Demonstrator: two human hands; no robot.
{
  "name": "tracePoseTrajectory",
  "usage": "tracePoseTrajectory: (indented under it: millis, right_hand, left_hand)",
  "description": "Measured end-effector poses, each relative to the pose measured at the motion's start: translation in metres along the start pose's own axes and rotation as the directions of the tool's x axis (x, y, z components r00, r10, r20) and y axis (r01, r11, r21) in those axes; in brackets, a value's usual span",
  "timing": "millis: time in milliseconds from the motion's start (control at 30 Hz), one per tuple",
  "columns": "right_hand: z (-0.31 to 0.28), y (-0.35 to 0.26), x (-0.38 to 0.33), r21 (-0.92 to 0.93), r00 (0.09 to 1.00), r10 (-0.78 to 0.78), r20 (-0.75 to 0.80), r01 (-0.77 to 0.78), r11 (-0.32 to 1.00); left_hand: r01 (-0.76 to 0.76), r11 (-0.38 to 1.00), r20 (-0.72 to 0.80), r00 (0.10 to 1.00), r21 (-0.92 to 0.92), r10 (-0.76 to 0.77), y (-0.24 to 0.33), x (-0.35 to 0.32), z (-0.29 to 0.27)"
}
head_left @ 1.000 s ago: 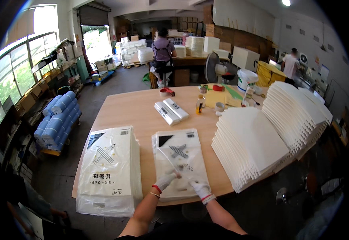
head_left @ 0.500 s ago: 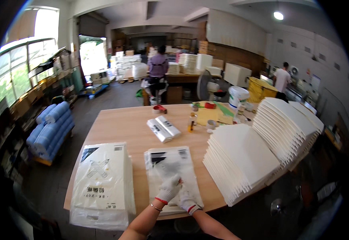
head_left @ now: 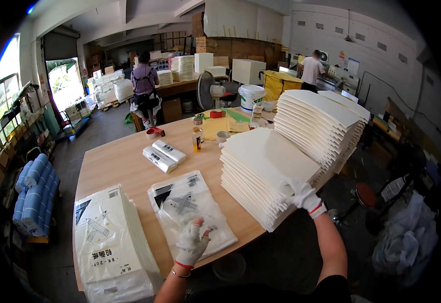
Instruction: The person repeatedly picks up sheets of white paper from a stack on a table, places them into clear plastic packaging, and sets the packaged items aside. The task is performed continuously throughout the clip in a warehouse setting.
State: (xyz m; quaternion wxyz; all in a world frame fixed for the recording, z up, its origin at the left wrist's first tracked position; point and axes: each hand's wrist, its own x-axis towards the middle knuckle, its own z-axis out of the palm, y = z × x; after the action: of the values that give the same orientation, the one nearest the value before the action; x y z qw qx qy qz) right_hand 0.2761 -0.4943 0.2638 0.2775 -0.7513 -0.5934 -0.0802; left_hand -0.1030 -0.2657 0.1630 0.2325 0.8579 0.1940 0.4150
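My left hand point(head_left: 192, 244), in a white glove with bare thumb and fingertip, lies on a flat pile of clear printed plastic bags point(head_left: 184, 191), its fingers apart. My right hand point(head_left: 302, 196), also gloved, reaches the near right corner of a tall stack of white paper point(head_left: 266, 156). Its fingers are spread at the sheet edges; no sheet is seen lifted. The stack is fanned into several stepped packs. To the left, a thick pile of filled bags of paper point(head_left: 110, 230) lies at the table's edge.
Two rolls of plastic bags point(head_left: 164, 155), a bottle of amber liquid point(head_left: 196, 139) and a red tape dispenser point(head_left: 155, 132) lie farther back on the table. A second paper stack point(head_left: 316, 118) rises at right. Beyond stand a fan point(head_left: 206, 91), a white bucket point(head_left: 251, 96) and two people.
My hands were together over the bag pile. Now the right has moved away to the right, to the paper stack, while the left stays on the bags. The view has turned right.
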Motion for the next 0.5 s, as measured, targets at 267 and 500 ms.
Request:
tracePoseTrajectory:
  millis: [267, 500]
  right_hand:
    - [-0.019, -0.012, 0.030, 0.099, 0.998, 0.059, -0.039, -0.054, 0.994]
    - [-0.026, -0.207, -0.033, 0.225, 0.767, -0.605, 0.214, 0.565, 0.794]
  left_hand:
    - [0.333, 0.759, 0.516, 0.857, -0.559, 0.004, 0.072, 0.005, 0.037]
    - [0.795, -0.294, 0.847, 0.515, -0.530, -0.133, 0.090, 0.014, 0.051]
